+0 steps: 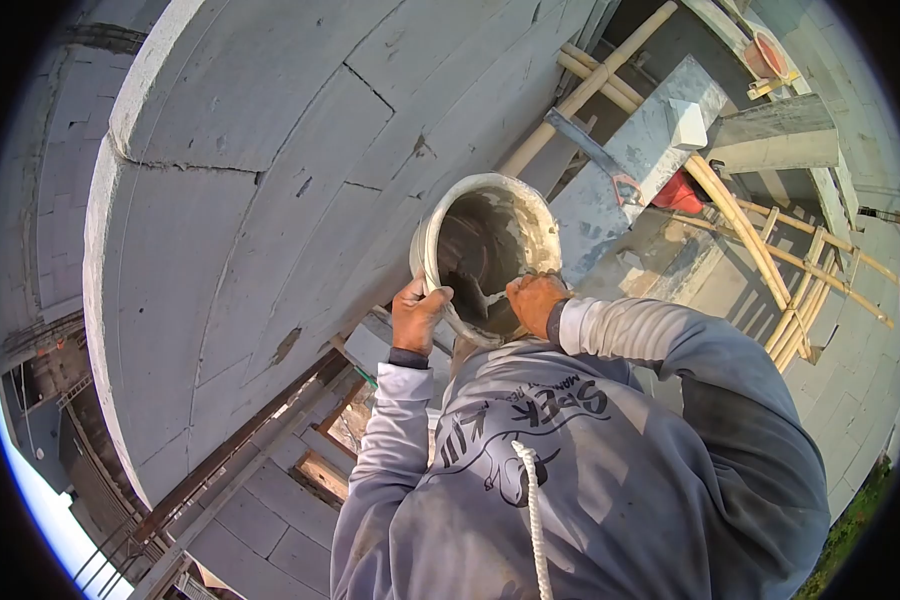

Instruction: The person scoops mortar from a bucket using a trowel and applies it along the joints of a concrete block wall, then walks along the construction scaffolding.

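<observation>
A round bucket point(429, 235), its rim crusted with dried grey mortar, is tipped so that its inside faces the camera. My left hand point(417, 318) grips the bucket's near left rim, with the thumb on the edge. On the right, my right hand point(537, 300) is closed at the bucket's mouth around something I cannot make out. A pointed grey shape, perhaps a trowel blade point(484, 298), shows inside the bucket beside that hand. Dark wet-looking material lies low in the bucket.
A grey block wall point(260, 200) rises close on the left. Beyond the bucket is a board point(610, 215) with a saw point(595, 150) and a white block point(687, 125). Bamboo scaffolding point(745, 230) and a red object point(678, 193) are at right. Openings show a drop at lower left.
</observation>
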{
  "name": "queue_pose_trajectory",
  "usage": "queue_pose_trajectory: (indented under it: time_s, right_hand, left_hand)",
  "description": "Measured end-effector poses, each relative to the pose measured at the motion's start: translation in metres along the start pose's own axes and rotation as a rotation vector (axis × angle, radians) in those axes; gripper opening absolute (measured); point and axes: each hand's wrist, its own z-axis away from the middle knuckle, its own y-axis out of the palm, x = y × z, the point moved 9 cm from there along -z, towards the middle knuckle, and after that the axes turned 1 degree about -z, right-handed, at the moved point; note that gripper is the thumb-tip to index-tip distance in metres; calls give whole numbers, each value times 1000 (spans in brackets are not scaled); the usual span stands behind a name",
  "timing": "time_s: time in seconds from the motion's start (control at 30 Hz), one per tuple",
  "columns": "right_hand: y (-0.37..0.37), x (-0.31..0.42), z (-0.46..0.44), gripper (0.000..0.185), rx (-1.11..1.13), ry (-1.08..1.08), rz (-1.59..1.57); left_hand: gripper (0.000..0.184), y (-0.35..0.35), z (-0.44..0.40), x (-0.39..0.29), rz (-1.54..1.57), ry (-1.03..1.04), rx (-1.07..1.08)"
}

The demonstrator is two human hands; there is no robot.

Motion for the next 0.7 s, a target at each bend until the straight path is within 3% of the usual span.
queue_pose_trajectory:
  time_s: [0.1, 0.17, 0.37, 0.7]
  right_hand:
    - [12, 9, 1, 27, 0, 19, -194]
    - [10, 15, 2, 28, 25, 24, -298]
    - [-1, 13, -14, 39, 137, 126, -524]
    - [8, -10, -42, 44, 64, 286, -703]
  left_hand:
    - [9, -1, 8, -2, 28, 7, -24]
    - [2, -11, 9, 18, 72, -6, -15]
    - [15, -36, 27, 36, 152, -82, -44]
    - [21, -56, 32, 44, 170, -72, -57]
